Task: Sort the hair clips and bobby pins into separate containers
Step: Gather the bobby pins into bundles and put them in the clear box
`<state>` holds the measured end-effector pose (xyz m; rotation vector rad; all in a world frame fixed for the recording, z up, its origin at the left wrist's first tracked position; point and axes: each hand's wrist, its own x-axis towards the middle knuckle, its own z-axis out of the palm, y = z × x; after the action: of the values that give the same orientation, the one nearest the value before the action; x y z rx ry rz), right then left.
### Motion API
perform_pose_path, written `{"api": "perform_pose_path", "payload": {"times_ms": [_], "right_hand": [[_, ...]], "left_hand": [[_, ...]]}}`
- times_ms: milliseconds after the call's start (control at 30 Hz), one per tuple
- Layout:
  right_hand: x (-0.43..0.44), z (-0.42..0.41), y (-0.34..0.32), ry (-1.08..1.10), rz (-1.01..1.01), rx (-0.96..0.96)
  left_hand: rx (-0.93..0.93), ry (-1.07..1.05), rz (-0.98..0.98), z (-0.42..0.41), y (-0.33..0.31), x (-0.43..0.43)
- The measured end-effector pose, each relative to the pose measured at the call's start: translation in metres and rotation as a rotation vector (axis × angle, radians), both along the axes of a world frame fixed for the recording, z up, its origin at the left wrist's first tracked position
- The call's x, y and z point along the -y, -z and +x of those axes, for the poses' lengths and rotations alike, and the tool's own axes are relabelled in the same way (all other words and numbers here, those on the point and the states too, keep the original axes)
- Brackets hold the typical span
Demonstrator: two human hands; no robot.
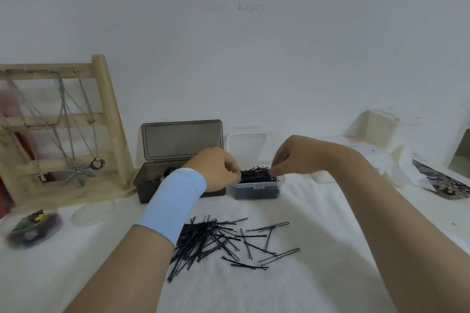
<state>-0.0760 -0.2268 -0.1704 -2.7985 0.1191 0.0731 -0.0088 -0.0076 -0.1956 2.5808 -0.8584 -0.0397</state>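
A small clear plastic box [256, 187] sits at the middle of the white table, heaped with black bobby pins [256, 175]. Both hands hover over it. My left hand [220, 170], with a light blue band on the wrist, curls its fingers at the left edge of that heap. My right hand [287, 157] pinches pins at the heap's right edge. A loose pile of bobby pins [216, 239] lies on the cloth nearer me. Left of the clear box stands a dark grey box [148, 185] with its lid up and dark clips inside, partly hidden by my left wrist.
A wooden jewellery stand [61, 124] with necklaces is at the left. In front of it lie a clear tub of coloured clips [33, 229] and a round clear lid [92, 212]. White containers [376, 132] and a patterned packet [442, 183] are at the right.
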Motion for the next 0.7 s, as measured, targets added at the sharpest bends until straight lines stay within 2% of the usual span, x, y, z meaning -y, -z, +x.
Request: {"api": "perform_pose_path", "payload": {"times_ms": [100,167,300,367,433,500,600,700], "right_hand": [[-0.005,-0.001,-0.003,0.015,0.015,-0.023],[-0.009,-0.002,-0.004,0.016,0.062,-0.051],[-0.01,-0.002,-0.001,0.0,-0.019,-0.04],[-0.01,-0.002,-0.002,-0.027,0.016,-0.005],[-0.011,-0.001,-0.003,-0.047,0.061,0.027],[-0.008,-0.001,-0.004,-0.061,0.1,0.033],[-0.005,0.0,0.001,-0.11,0.09,0.007],[-0.01,0.001,0.009,-0.125,0.106,0.037]], "left_hand": [[0.109,0.058,0.0,-0.002,-0.003,0.004],[0.06,0.145,0.012,-0.007,-0.003,0.009],[0.014,0.276,0.47,-0.022,0.003,0.023],[-0.017,0.256,0.529,-0.026,0.001,0.025],[-0.091,0.209,0.469,-0.026,-0.001,0.025],[-0.106,0.167,0.321,-0.021,0.001,0.024],[-0.003,0.133,0.072,-0.014,0.005,0.021],[0.116,0.128,-0.062,-0.012,0.007,0.018]]}}
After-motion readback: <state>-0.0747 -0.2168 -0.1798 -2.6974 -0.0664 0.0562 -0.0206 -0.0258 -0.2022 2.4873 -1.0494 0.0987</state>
